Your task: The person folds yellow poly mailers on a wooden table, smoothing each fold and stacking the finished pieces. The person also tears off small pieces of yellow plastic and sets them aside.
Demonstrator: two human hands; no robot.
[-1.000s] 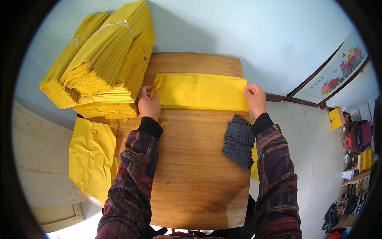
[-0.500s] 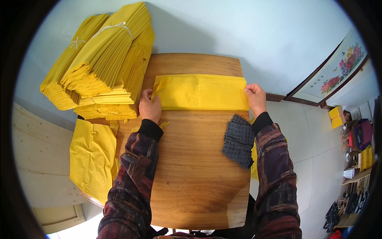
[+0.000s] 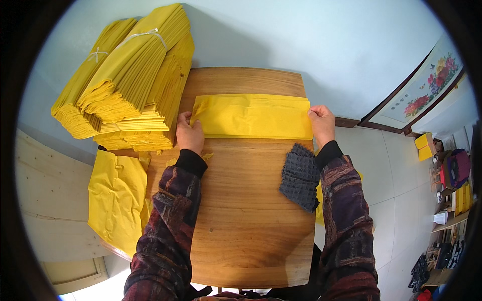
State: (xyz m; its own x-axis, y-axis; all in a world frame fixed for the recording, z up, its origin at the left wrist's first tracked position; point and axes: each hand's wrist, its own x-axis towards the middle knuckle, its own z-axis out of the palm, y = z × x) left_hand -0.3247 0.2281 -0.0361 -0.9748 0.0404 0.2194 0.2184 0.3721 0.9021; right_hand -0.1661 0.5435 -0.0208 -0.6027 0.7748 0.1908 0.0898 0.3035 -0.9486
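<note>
A long strip of folded yellow paper [image 3: 251,116] lies across the far part of the wooden table [image 3: 236,210]. My left hand [image 3: 190,134] grips its left end, fingers curled at the edge. At the other end, my right hand [image 3: 322,123] pinches the paper between thumb and fingers. A dark grey waffle-textured cloth [image 3: 299,178] rests near the table's right edge, beside my right sleeve. Small torn yellow scraps [image 3: 207,157] lie next to my left wrist.
Tall bundles of folded yellow paper [image 3: 135,75], tied with white string, are stacked at the far left against the wall. A creased yellow sheet [image 3: 116,198] lies at the left edge. Shelves [image 3: 452,220] with assorted items and a framed flower picture [image 3: 422,93] stand right.
The right end of the folded paper and my right hand have shifted very slightly left. Both hands keep their hold; the rest looks the same.
</note>
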